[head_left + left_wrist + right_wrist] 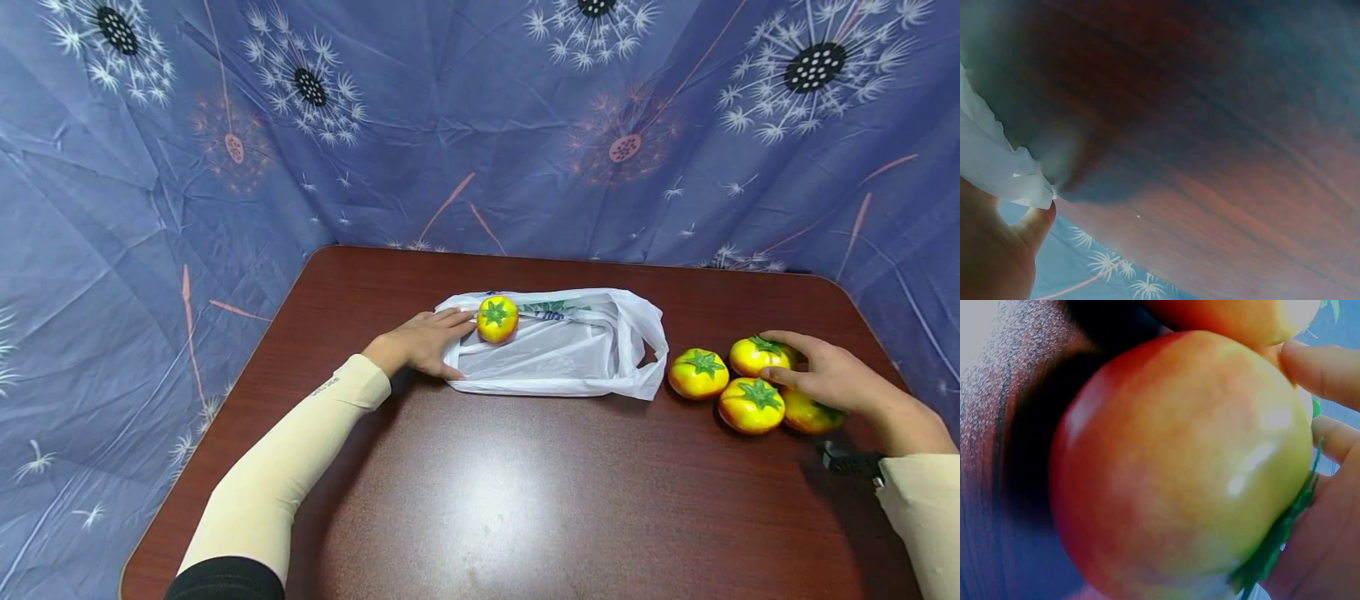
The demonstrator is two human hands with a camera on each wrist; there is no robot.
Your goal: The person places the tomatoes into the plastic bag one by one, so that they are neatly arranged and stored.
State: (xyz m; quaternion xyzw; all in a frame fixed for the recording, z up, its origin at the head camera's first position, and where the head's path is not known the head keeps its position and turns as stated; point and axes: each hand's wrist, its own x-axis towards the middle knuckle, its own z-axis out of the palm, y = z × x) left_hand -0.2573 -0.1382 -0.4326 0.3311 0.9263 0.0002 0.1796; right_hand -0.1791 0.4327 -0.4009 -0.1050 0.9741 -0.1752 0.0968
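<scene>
A white plastic bag (540, 354) lies flat on the table with a yellow-red tomato (497, 319) on its left part. My left hand (427, 342) rests at the bag's left end, fingers spread and fairly straight. In the left wrist view, its thumb (1038, 225) touches a corner of the bag; the other fingers are hidden there. On the right, my right hand (832, 371) grips the rear tomato (750, 357) of a cluster between thumb and fingers. Beneath that hand sits another tomato (810, 414), seen large in the right wrist view (1179, 469).
Two more tomatoes, one at the left of the cluster (697, 375) and one at its front (752, 406), stand beside the bag's right end. The brown table (420, 492) has rounded corners. Behind it hangs a blue cloth (465, 125) with dandelion patterns.
</scene>
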